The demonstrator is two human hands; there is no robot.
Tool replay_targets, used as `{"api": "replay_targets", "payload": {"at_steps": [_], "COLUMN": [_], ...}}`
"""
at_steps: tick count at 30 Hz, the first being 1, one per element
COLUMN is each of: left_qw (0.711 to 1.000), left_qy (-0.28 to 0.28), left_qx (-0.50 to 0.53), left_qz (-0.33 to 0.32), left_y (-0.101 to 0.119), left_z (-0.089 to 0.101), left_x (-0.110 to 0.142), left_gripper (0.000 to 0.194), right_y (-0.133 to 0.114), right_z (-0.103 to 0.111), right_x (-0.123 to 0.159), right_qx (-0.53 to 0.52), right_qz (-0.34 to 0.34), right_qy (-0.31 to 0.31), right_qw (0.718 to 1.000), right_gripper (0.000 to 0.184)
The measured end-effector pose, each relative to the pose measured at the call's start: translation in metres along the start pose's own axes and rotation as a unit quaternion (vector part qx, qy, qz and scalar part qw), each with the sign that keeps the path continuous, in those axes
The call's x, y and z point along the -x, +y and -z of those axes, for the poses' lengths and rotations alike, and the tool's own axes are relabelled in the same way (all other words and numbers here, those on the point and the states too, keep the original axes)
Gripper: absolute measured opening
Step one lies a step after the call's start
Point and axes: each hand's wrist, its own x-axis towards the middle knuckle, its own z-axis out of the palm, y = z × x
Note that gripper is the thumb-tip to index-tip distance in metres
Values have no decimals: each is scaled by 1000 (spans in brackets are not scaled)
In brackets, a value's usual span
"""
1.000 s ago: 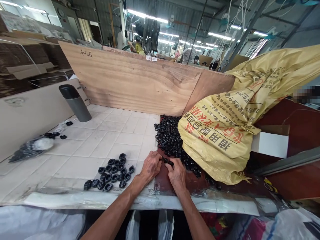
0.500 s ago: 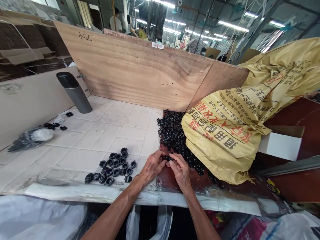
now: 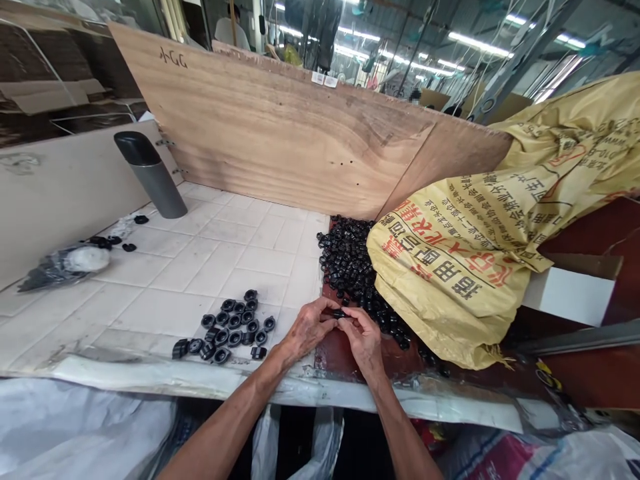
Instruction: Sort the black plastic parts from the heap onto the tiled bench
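While pinching a small black piece point(image 3: 339, 313) between left hand point(image 3: 311, 327) and right hand point(image 3: 365, 337), holds it low over the red side of the tabletop point(image 3: 333, 360), at the near edge of a heap of black pieces point(image 3: 346, 255), presumably for a short reach. Closes thumb and fingers of each hand narrowly, likely for precise control; cannot tell whether on one piece or several. Note yellow sack point(image 3: 440, 280) slumped against the heap, perhaps limiting spread to the right. Note also black caps point(image 3: 235, 321) grouped on the pale side point(image 3: 165, 273), left of left hand, many with hollows showing, seemingly kept apart from the heap.
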Motion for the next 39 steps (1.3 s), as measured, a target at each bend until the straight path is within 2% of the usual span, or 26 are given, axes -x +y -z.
{"api": "replay_targets", "payload": {"at_steps": [3, 6, 10, 14, 18, 21, 23, 25, 28, 31, 35, 39], "left_qw": [1000, 998, 993, 996, 998, 997, 997, 998, 999, 998, 999, 999], "left_qy": [-2, 3, -8, -15, 12, 17, 13, 12, 20, 28, 31, 30], "left_qx": [6, -31, -72, -40, -23, -36, -37, -17, 22, 33, 21, 5], "left_qz": [-7, -49, -91, -75, -60, -64, -63, -51, -37, -36, -35, -35], "left_y": [0, -1, -1, -4, -8, -7, -5, -3, -2, -2, -1, -2], "left_z": [-1, -2, -2, -4, -4, -3, -3, -4, -5, -4, -2, -1], "left_x": [0, -1, -1, -1, -1, -1, -1, -1, -1, -2, -2, -2], "left_gripper": [21, 16, 13, 12, 16, 17, 17, 17, 17, 16, 16, 17], "right_y": [1, -2, -5, -6, -7, -8, -8, -10, -13, -14, -15, -14], "right_z": [1, 2, 2, 0, 3, 4, 3, 3, 3, 5, 7, 7], "right_x": [1, 1, -1, 1, 6, 6, 5, 5, 5, 7, 7, 6], "right_qx": [16, 78, 134, 85, 28, 53, 94, 105, 91, 116, 110, 108], "right_qz": [-4, 11, 29, 2, 1, 0, 5, 7, 6, 17, 14, 25], "right_qy": [6, 3, 16, 42, -7, -9, 20, 41, 23, 10, 9, -8], "right_qw": [1000, 997, 990, 995, 1000, 999, 995, 994, 996, 993, 994, 994], "right_gripper": [20, 21, 37, 23, 28, 25, 37, 40, 33, 40, 26, 22]}}
